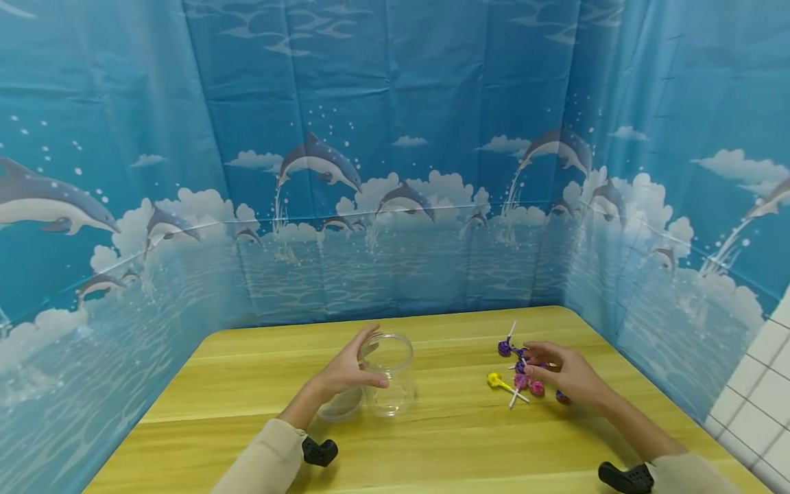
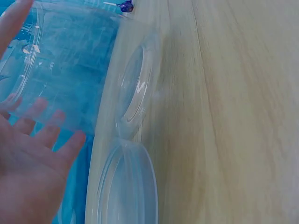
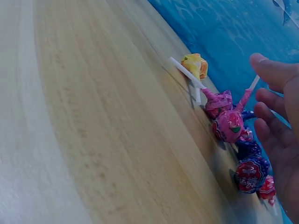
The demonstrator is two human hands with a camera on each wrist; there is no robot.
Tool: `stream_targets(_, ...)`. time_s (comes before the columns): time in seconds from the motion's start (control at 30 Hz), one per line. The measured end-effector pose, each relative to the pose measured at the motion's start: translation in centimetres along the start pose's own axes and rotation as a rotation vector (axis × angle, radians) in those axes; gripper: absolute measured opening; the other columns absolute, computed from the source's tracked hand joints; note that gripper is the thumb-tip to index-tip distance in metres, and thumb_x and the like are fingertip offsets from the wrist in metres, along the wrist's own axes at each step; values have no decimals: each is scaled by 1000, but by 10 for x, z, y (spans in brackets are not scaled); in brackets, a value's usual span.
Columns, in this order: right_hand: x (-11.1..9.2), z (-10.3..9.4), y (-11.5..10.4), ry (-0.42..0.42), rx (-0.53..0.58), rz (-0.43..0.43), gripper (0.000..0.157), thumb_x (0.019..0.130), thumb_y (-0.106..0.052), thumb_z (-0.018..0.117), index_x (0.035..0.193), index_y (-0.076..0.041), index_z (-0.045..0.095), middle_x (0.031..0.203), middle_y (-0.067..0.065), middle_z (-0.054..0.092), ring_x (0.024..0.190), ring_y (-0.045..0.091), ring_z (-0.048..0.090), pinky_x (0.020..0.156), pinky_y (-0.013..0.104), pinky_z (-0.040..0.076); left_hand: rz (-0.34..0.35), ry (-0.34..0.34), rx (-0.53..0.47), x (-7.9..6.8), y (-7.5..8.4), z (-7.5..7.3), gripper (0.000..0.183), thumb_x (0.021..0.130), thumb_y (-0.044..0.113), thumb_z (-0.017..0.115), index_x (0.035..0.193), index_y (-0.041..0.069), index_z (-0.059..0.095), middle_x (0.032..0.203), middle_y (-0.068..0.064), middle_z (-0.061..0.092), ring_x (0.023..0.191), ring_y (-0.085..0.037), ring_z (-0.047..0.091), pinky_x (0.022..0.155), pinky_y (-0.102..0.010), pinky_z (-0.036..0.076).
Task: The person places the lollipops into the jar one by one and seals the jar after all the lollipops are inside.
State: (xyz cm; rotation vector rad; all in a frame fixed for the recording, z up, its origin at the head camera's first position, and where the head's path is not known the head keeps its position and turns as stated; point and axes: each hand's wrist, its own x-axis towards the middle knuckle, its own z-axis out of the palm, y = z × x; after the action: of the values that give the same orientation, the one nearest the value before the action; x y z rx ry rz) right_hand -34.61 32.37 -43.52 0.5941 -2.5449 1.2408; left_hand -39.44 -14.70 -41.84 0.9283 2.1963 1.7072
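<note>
At lower centre the left grip [image 1: 345, 370] curls round the clear jar [image 1: 398, 376], which a nudge could topple; at lower right the parted, apparently empty right grip [image 1: 570, 374] could brush and scatter bunched lollipops [image 1: 521, 381].

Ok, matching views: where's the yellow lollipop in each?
Head: right of centre, low, the yellow lollipop is at the cluster's left end.
Left wrist: not in it; only a purple lollipop shows, at the top edge.
Right wrist: right of centre, upper part, at the top of the cluster, the yellow lollipop.
Shared landmark: the blue backdrop, in all three views.
</note>
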Motion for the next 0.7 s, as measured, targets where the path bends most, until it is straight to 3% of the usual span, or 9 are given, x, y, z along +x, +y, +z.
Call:
stream_targets(0.2,4,6,5,-11,2,42,45,100,-17,71,138,5,61,118,16,71,99,24,68,81,29,56,15,-50,-81,1,-1,3,95,90,12,83,164,14,23,163,-19,30,151,-48,21,103,-44,51)
stream_targets(0.5,7,8,9,-3,5,49,26,101,-16,71,118,2,74,108,10,71,89,15,66,74,28,57,2,-36,-130,-1,-2,5,89,90,11,83,161,18,29,159,-15,36,148,-43,32,99,-46,54)
stream_targets(0.7,9,3,2,-45,-5,69,23,101,-17,70,114,1,76,107,8,70,91,18,64,75,29,56,1,-37,-148,0,-4,6,91,90,11,83,162,16,28,160,-19,33,148,-44,31,99,-47,53)
